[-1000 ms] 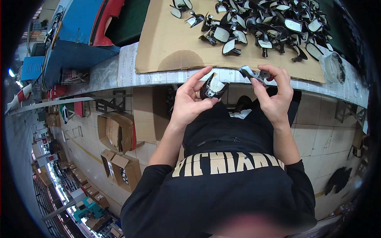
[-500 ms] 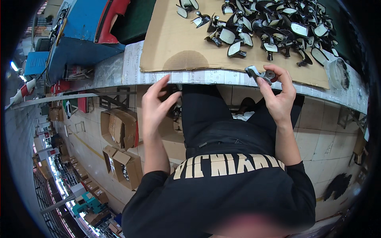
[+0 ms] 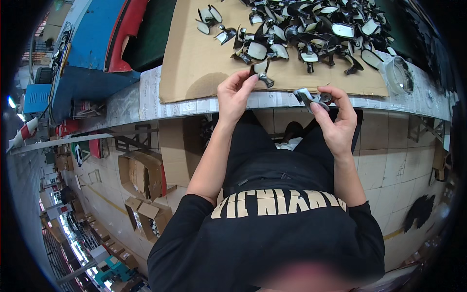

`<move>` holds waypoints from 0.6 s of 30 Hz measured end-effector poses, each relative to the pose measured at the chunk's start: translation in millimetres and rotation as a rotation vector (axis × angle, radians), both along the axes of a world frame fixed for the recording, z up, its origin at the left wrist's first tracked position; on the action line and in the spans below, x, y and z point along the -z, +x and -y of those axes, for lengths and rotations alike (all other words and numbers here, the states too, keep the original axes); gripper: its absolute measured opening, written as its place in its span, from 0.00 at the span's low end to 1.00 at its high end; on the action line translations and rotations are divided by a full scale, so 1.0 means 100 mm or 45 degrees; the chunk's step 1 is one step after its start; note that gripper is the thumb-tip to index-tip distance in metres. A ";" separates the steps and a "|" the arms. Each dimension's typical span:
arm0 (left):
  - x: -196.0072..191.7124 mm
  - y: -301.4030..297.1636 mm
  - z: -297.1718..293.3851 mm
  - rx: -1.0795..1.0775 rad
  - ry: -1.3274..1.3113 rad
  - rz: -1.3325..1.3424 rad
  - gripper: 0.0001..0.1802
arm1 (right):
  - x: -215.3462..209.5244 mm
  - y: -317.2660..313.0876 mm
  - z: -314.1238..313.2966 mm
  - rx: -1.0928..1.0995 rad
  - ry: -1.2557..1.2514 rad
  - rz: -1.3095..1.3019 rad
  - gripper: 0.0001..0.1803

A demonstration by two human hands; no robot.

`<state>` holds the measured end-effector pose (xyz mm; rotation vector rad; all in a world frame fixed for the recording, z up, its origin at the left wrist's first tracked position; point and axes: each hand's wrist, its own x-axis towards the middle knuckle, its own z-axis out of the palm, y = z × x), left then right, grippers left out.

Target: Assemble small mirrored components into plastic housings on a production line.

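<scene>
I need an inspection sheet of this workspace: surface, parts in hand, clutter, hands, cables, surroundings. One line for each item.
Surface: bench top wrapped in pale printed sheet, with a brown cardboard sheet lying on it.
Job's things: small mirror part on a black stem at the left fingertips; grey and black mirror part in the right hand.
Clutter: heap of similar black mirror parts on the cardboard; tape roll at the right end.
Grippers: left hand pinches its part over the cardboard; right hand grips its part at the bench edge.
Cables: nothing seen.
Surroundings: tiled floor; open cardboard boxes below left; blue panel upper left.
</scene>
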<state>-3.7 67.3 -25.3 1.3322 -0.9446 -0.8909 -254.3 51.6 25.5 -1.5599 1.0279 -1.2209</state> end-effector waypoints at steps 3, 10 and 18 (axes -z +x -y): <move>-0.18 -0.05 -0.25 -0.021 0.045 -0.461 0.09 | -0.04 0.12 0.00 -0.052 -0.086 -0.004 0.19; -0.29 -0.11 -0.68 -0.005 0.102 -0.683 0.12 | -0.14 0.47 -0.07 -0.203 -0.436 -0.161 0.20; -0.41 -0.13 -0.79 0.078 0.179 -0.778 0.19 | -0.07 0.47 -0.10 -0.121 -0.579 -0.264 0.22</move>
